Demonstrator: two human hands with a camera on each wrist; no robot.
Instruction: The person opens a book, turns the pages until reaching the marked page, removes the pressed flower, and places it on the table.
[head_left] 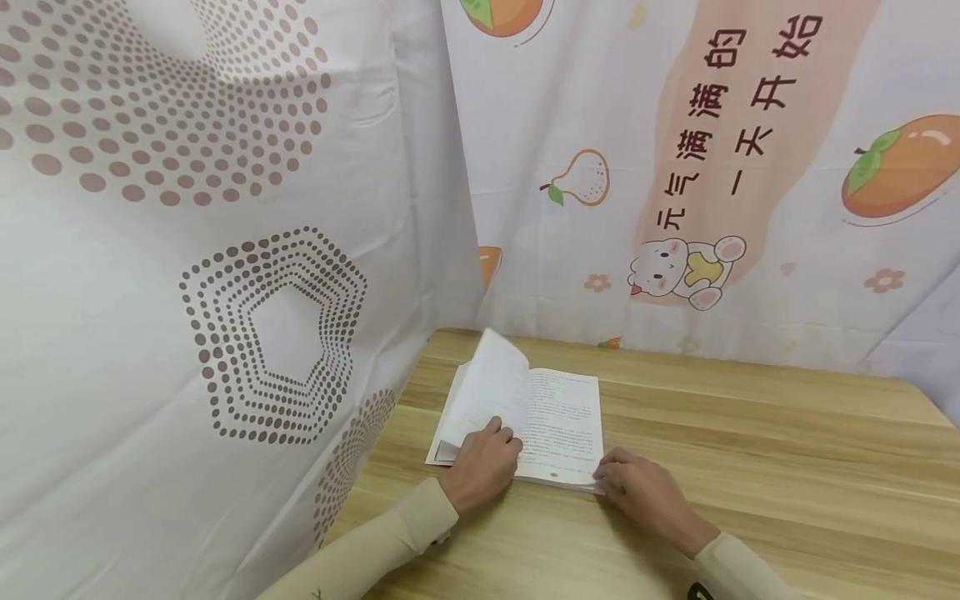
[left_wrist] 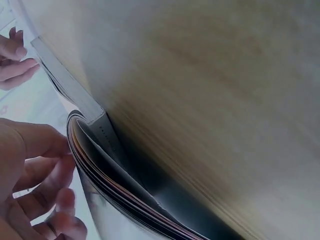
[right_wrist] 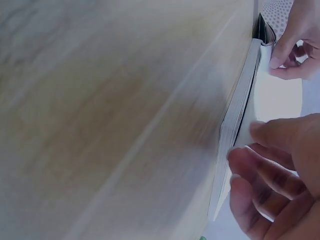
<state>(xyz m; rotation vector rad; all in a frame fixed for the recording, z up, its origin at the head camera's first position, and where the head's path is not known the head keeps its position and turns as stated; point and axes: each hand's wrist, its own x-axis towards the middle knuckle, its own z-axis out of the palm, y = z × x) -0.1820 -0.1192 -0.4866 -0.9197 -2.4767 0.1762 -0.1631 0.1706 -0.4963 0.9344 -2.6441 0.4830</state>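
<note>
An open book (head_left: 558, 425) lies on the wooden table, its left-hand pages (head_left: 491, 387) arching up from the spine, with the cover's edge showing beneath. My left hand (head_left: 483, 462) rests at the bottom of those pages, near the gutter. In the left wrist view its thumb and loosely bent fingers (left_wrist: 42, 187) touch the curved bundle of pages (left_wrist: 107, 177). At the book's lower right corner is my right hand (head_left: 641, 492). Its thumb and index finger pinch the corner of the right-hand page, as the right wrist view shows, and its other fingers (right_wrist: 245, 200) curl beside the page edges.
The wooden table (head_left: 750, 433) extends to the right of the book. A white curtain with dotted patterns (head_left: 285, 333) hangs close along the left. Behind the table hangs a cloth (head_left: 540, 275) printed with fruit, characters and a cartoon animal.
</note>
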